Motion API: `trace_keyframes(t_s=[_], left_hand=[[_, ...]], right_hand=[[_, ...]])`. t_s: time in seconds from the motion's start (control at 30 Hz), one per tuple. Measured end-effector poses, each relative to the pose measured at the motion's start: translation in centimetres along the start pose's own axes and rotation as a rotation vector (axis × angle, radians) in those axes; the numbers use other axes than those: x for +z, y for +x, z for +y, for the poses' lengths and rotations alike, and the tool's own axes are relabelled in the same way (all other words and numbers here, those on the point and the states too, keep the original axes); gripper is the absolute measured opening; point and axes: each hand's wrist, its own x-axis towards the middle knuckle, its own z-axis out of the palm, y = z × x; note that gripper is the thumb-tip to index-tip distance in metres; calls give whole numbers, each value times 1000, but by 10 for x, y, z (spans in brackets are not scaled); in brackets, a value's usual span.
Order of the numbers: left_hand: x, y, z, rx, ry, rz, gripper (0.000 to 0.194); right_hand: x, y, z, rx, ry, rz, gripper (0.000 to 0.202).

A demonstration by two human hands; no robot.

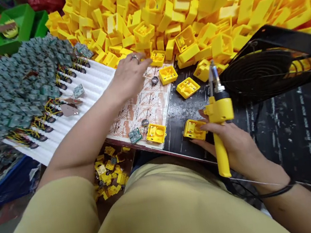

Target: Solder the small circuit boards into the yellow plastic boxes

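Note:
My left hand (132, 74) reaches across to the front of the yellow heap, fingers stretched out. Its fingertips are at the edge of a small yellow plastic case (158, 58); whether they grip it I cannot tell. My right hand (230, 144) is closed round a yellow soldering gun (219, 116) with its metal tip pointing up and away. Fingers of that same hand touch an open yellow case (193, 130) at the bench's front edge. Left of it lie another open case (156, 133), a green circuit board (135, 136) and a small round speaker (145, 122).
A large pile of yellow cases (184, 1) covers the back. Many wired green boards (20, 82) lie on white ridged foam (82, 98) at left. A black fan (266, 71) stands at right. Green trays (18, 26) sit back left; below the bench is a box of cases (112, 170).

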Motion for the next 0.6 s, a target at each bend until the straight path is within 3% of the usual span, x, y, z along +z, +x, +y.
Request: trace_keyframes(t_s=[0.1, 0.17, 0.23, 0.3, 0.37, 0.47, 0.6], left_hand=[[17, 34, -16, 19, 94, -70, 24], [7, 42, -17, 52, 87, -83, 14], [-15, 39, -12, 35, 14, -134, 9], [-35, 30, -1, -17, -158, -252, 9], [-43, 17, 15, -73, -410, -348, 12], [-35, -1, 46, -132, -687, -369, 15], [-19, -12, 85, -148, -757, -318, 14]], right_hand=[[4, 1, 2, 13, 11, -19, 32], [6, 1, 5, 20, 27, -13, 36], [5, 1, 7, 21, 42, 7, 39], [2, 3, 7, 22, 55, 25, 43], [-2, 6, 2, 46, 93, 42, 48], [-7, 19, -12, 147, 158, 127, 51], [-2, 40, -29, 196, 60, 210, 52]])
